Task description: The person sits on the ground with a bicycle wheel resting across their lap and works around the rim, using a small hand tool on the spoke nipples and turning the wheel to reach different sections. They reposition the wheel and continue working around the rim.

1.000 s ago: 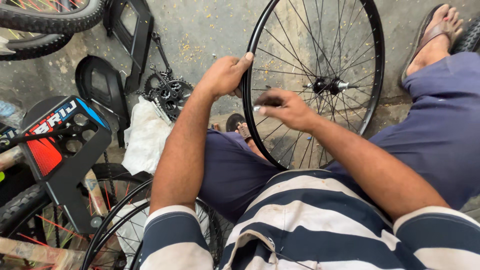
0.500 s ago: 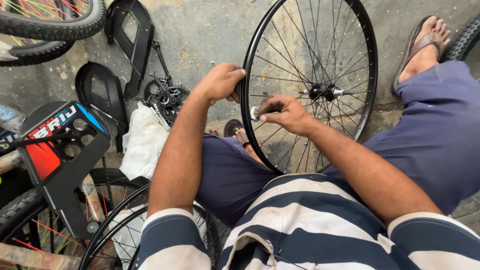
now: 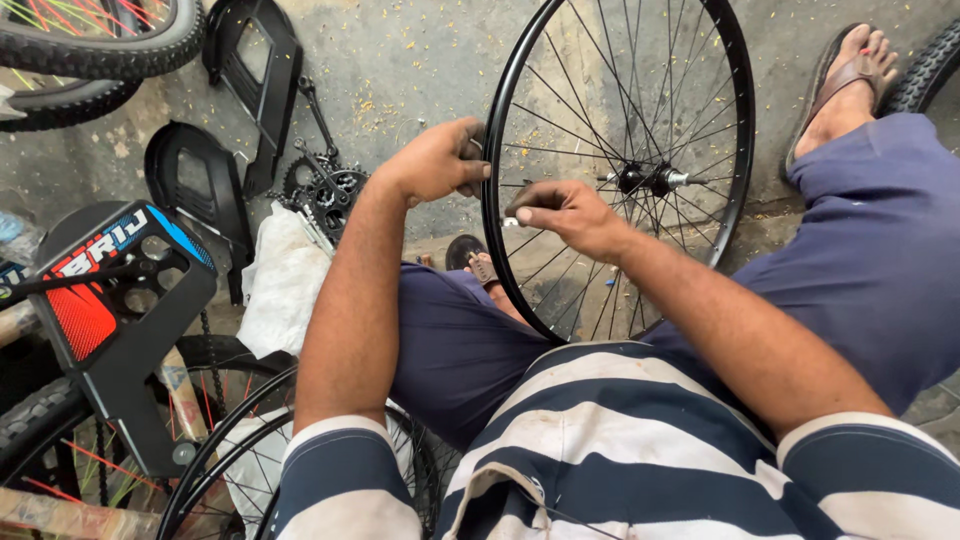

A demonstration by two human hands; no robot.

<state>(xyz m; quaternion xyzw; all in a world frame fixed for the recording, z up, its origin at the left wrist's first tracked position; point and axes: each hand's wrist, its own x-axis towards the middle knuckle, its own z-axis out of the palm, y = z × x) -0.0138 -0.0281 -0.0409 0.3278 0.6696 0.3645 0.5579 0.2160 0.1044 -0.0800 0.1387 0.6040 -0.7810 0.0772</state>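
Observation:
A black bicycle wheel rim (image 3: 738,150) with thin spokes and a metal hub (image 3: 645,180) stands upright between my knees. My left hand (image 3: 435,160) grips the rim's left edge. My right hand (image 3: 560,212) is just inside the rim, fingers pinched on a small dark tool at a spoke near the rim. I sit in blue trousers and a striped shirt, with a sandalled foot (image 3: 845,80) beyond the wheel and the other foot (image 3: 478,265) below it.
On the concrete floor to the left lie black chain guards (image 3: 195,180), a crankset with chainring (image 3: 325,185) and a white cloth (image 3: 280,285). A black, red and blue chain cover (image 3: 110,290) and other wheels (image 3: 230,470) crowd the lower left; tyres (image 3: 110,40) lie at top left.
My left hand has shifted a little down the rim. My right hand stays pinched at the spoke. The view has moved slightly.

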